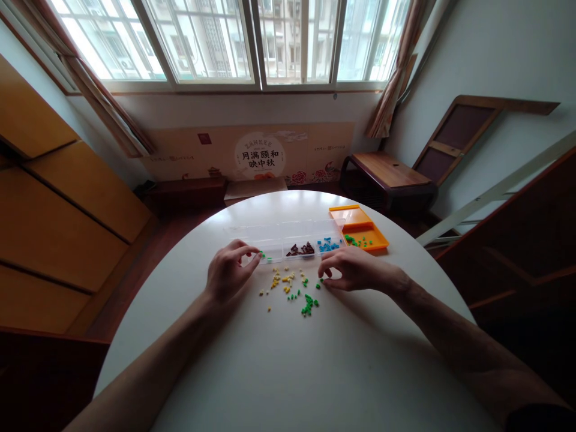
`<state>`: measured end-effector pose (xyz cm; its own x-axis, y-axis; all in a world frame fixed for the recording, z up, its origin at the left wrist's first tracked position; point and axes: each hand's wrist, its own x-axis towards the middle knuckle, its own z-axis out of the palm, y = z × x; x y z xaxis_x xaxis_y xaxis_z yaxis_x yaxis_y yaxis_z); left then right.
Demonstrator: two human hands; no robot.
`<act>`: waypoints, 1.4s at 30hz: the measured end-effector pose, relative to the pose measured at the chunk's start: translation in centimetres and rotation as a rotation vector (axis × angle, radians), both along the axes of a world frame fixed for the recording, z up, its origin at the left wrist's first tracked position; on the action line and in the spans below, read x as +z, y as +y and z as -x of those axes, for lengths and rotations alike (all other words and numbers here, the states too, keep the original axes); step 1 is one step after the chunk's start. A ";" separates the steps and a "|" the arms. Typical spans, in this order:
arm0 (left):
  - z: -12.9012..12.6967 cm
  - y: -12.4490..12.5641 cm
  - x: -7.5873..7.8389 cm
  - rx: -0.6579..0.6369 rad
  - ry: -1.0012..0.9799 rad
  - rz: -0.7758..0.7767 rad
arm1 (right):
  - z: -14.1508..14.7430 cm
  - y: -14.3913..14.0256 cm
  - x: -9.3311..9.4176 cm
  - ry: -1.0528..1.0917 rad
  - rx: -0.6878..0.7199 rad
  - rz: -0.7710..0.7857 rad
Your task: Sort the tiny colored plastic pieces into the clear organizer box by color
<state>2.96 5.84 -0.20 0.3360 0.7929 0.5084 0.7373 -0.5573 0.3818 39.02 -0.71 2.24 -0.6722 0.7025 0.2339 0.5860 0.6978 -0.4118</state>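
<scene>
Left hand (231,270) pinches a green bead (261,254) over the clear compartment box (288,239); right hand (355,268), fingers curled, pinches another green bead (321,280) off the white table (288,360).

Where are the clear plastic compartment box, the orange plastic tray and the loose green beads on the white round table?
Clear plastic compartment box (288,231), head view: bare back part behind the filled cells.
Orange plastic tray (380,242), head view: its right rim.
Loose green beads (308,305), head view: middle of the densest green cluster.
</scene>
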 end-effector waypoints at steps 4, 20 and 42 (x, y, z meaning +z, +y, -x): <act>0.0 0.0 0.1 -0.003 -0.006 0.000 | 0.2 0.2 -0.2 0.019 0.011 -0.019; -0.3 -0.2 0.3 -0.026 -0.083 -0.005 | 0.9 0.5 -0.2 0.118 -0.040 -0.104; -5.0 -4.6 0.9 -0.600 -0.357 0.403 | 4.1 -0.1 -1.8 0.199 0.089 -0.358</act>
<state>7.99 1.21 0.72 0.6338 0.6744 0.3788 0.1516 -0.5885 0.7942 34.91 -0.85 0.44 -0.6435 0.4944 0.5844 0.4503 0.8619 -0.2332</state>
